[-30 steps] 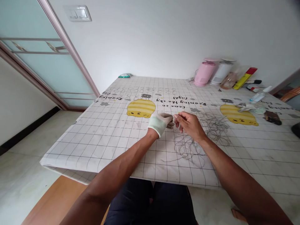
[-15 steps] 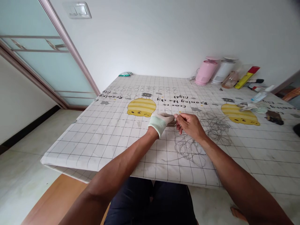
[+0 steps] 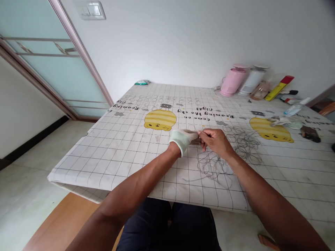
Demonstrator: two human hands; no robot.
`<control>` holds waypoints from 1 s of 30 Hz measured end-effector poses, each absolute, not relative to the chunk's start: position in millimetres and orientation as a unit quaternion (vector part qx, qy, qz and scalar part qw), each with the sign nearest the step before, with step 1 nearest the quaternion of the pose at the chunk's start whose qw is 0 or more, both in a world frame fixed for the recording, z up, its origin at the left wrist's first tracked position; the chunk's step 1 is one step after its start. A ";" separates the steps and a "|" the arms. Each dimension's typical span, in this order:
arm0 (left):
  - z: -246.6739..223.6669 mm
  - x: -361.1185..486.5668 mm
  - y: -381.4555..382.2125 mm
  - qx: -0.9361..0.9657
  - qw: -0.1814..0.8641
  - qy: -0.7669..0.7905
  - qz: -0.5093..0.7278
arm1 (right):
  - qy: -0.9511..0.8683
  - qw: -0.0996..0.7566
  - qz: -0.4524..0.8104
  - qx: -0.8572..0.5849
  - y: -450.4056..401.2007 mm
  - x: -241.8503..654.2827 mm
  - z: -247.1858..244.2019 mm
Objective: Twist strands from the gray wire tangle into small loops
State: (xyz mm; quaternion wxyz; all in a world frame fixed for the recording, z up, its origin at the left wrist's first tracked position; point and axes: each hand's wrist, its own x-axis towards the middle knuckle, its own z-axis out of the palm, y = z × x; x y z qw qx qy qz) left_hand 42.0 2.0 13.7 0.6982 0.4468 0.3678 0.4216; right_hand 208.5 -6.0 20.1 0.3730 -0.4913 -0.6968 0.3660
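My left hand (image 3: pixel 184 136), in a pale glove with a mint cuff, is closed in a pinch at the table's middle. My bare right hand (image 3: pixel 213 140) pinches right beside it, the fingertips of both meeting. A thin wire loop (image 3: pixel 192 127) shows just above the gloved fingers; the part between the fingertips is hidden. Under and beside my right hand lies a loose tangle of thin grey wire (image 3: pixel 213 167), and a second wire tangle (image 3: pixel 244 143) spreads to its right. Farther back, several figure-eight wire pieces (image 3: pixel 162 99) lie in a row.
A checked cloth (image 3: pixel 125 157) with printed bears covers the table. At the back right stand a pink device (image 3: pixel 232 82), a white device (image 3: pixel 252 82), a yellow-and-red box (image 3: pixel 279 89) and a clear bottle (image 3: pixel 297 107). Another glove (image 3: pixel 286 122) lies at right. A green packet (image 3: pixel 142 82) sits at the back edge.
The view has shifted slightly, so everything sits a little farther right. Both hands stay pinched together in the same place, with only slight finger movement.
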 end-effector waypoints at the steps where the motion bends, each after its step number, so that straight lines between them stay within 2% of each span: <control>1: 14.4 42.3 2.1 0.448 0.686 0.387 0.423 | -0.699 0.360 0.376 -0.491 -4.3 210.9 20.2; 4: 19.5 42.1 2.6 0.445 0.638 0.451 0.438 | -0.706 0.351 0.380 -0.483 -0.4 218.2 22.5; 8: 27.7 38.6 3.7 0.456 0.585 0.493 0.455 | -0.712 0.374 0.314 -0.504 -0.5 224.7 30.4; 19: 23.5 28.3 12.1 0.485 0.580 0.484 0.441 | -0.741 0.344 0.288 -0.500 -0.6 226.2 26.8; 25: 22.7 25.4 15.6 0.458 0.578 0.494 0.460 | -0.691 0.378 0.331 -0.520 1.7 225.6 23.0; 30: 17.6 20.5 20.4 0.478 0.504 0.541 0.474 | -0.658 0.399 0.338 -0.542 3.5 222.0 21.9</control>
